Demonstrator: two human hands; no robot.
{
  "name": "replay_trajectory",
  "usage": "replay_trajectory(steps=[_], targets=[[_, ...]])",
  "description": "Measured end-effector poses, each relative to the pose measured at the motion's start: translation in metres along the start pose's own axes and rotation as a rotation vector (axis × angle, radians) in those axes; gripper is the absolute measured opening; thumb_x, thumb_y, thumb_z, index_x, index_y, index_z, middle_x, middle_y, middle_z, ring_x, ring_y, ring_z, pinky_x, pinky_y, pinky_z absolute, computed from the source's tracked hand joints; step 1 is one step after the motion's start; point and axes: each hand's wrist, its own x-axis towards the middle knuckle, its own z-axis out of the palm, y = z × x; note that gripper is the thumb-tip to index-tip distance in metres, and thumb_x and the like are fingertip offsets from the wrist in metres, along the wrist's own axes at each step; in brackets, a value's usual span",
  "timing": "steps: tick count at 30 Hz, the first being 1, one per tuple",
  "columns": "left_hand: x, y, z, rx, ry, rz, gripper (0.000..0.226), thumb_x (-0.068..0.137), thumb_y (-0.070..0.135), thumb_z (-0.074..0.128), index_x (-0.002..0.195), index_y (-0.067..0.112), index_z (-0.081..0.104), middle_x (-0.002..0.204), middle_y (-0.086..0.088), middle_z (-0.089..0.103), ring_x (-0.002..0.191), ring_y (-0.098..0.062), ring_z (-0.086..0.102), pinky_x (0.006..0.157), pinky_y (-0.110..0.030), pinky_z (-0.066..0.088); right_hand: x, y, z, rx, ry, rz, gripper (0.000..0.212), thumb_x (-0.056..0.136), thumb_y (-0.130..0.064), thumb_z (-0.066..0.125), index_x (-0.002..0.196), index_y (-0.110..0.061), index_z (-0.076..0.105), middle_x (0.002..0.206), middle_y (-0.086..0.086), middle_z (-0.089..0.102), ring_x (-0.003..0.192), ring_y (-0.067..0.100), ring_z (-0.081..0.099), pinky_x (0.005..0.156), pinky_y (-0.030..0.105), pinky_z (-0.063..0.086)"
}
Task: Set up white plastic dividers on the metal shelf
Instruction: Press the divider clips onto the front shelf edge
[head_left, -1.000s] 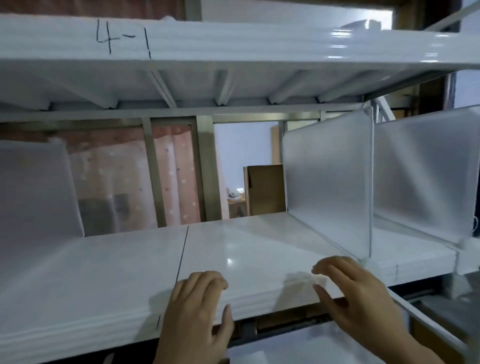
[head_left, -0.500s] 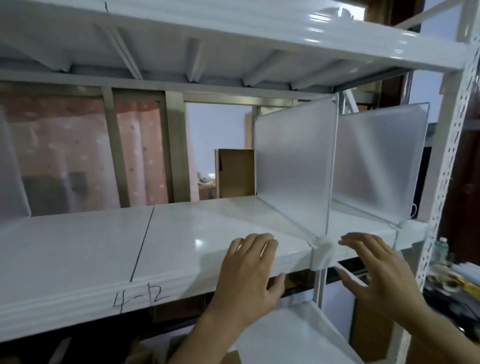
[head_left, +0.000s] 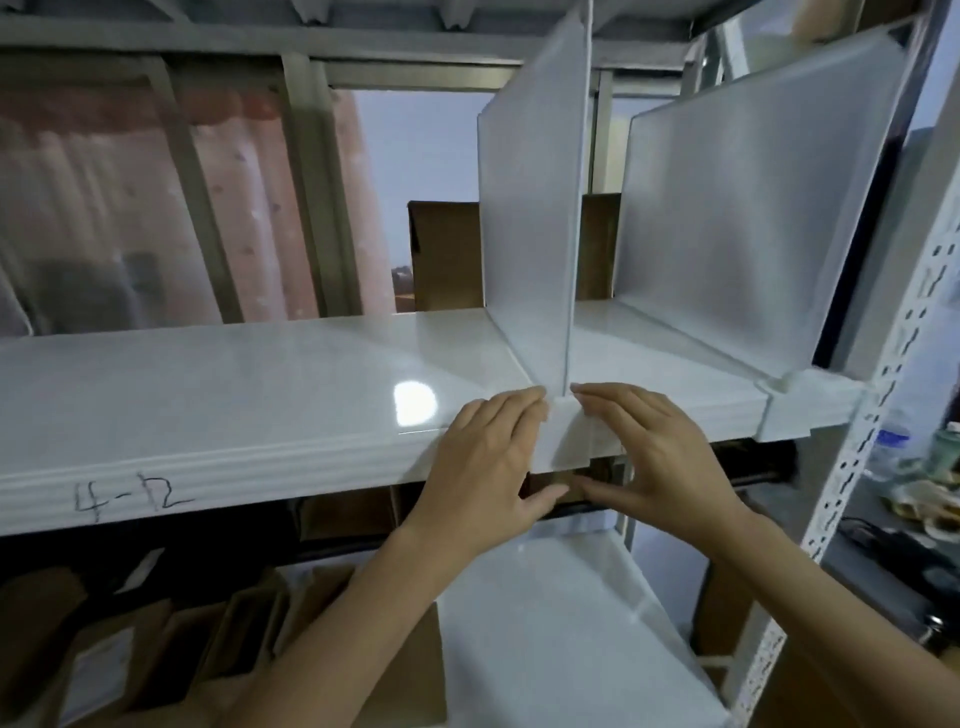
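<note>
A frosted white plastic divider (head_left: 530, 208) stands upright across the white metal shelf (head_left: 208, 395), and its white front clip (head_left: 563, 436) hooks over the shelf's front lip. My left hand (head_left: 488, 457) and my right hand (head_left: 660, 457) flank that clip. Each has its fingers on top of the lip and its thumb underneath, pinching at the clip. A second divider (head_left: 753, 208) stands further right with its own clip (head_left: 784, 410) on the lip.
A perforated upright post (head_left: 883, 364) bounds the shelf at the right. A cardboard box (head_left: 447, 254) sits behind the shelf. Below are cardboard boxes (head_left: 156, 649) and a white panel (head_left: 545, 623). "4-12" (head_left: 130, 501) is written on the lip.
Both hands have moved right along the shelf's front lip and closed in on the middle divider's clip. The view has shifted right and nearer.
</note>
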Motion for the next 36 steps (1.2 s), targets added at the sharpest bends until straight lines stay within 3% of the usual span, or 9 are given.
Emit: replay_trajectory(steps=[3, 9, 15, 19, 28, 36], targets=[[0.002, 0.006, 0.013, 0.045, -0.011, -0.063, 0.073, 0.07, 0.055, 0.074, 0.126, 0.01, 0.059, 0.13, -0.003, 0.061, 0.117, -0.019, 0.059, 0.101, -0.032, 0.045, 0.002, 0.007, 0.007, 0.052, 0.041, -0.041, 0.067, 0.075, -0.052, 0.072, 0.124, -0.009, 0.06, 0.129, 0.001, 0.061, 0.118, 0.019, 0.058, 0.093, 0.035, 0.05], [0.001, 0.008, 0.023, 0.078, 0.055, -0.097, 0.064, 0.071, 0.037, 0.08, 0.123, 0.005, 0.06, 0.129, -0.007, 0.06, 0.117, -0.023, 0.059, 0.102, -0.035, 0.046, 0.007, 0.012, 0.021, 0.12, 0.107, -0.085, 0.072, 0.073, -0.044, 0.078, 0.129, -0.006, 0.053, 0.116, 0.005, 0.065, 0.104, 0.022, 0.062, 0.085, 0.034, 0.051], [-0.004, 0.016, 0.037, 0.021, 0.202, -0.051, 0.071, 0.078, 0.021, 0.077, 0.135, 0.002, 0.039, 0.137, -0.014, 0.053, 0.125, -0.025, 0.051, 0.106, -0.039, 0.043, 0.002, 0.012, 0.033, 0.173, 0.231, -0.139, 0.071, 0.079, -0.035, 0.076, 0.135, -0.007, 0.042, 0.121, 0.008, 0.064, 0.107, 0.022, 0.059, 0.089, 0.032, 0.048], [-0.003, 0.016, 0.041, 0.077, 0.269, -0.017, 0.076, 0.074, 0.021, 0.082, 0.134, 0.004, 0.039, 0.13, -0.012, 0.06, 0.116, -0.022, 0.057, 0.099, -0.04, 0.044, 0.004, 0.015, 0.038, 0.18, 0.263, -0.193, 0.056, 0.087, -0.03, 0.064, 0.133, -0.008, 0.041, 0.121, 0.011, 0.064, 0.11, 0.024, 0.058, 0.09, 0.034, 0.049], [-0.001, 0.011, 0.048, 0.152, 0.353, -0.003, 0.068, 0.075, 0.024, 0.08, 0.13, 0.007, 0.045, 0.122, -0.006, 0.066, 0.104, -0.015, 0.064, 0.089, -0.035, 0.045, 0.005, 0.013, 0.043, 0.199, 0.291, -0.169, 0.049, 0.087, -0.025, 0.068, 0.128, -0.01, 0.047, 0.119, 0.009, 0.066, 0.106, 0.024, 0.061, 0.087, 0.033, 0.05], [-0.001, 0.008, 0.043, 0.093, 0.365, 0.015, 0.061, 0.076, 0.02, 0.078, 0.127, 0.006, 0.048, 0.12, -0.006, 0.067, 0.111, -0.013, 0.059, 0.095, -0.03, 0.04, 0.006, 0.009, 0.042, 0.184, 0.322, -0.183, 0.051, 0.086, -0.029, 0.069, 0.128, -0.007, 0.05, 0.118, 0.012, 0.068, 0.111, 0.021, 0.058, 0.092, 0.032, 0.048]])
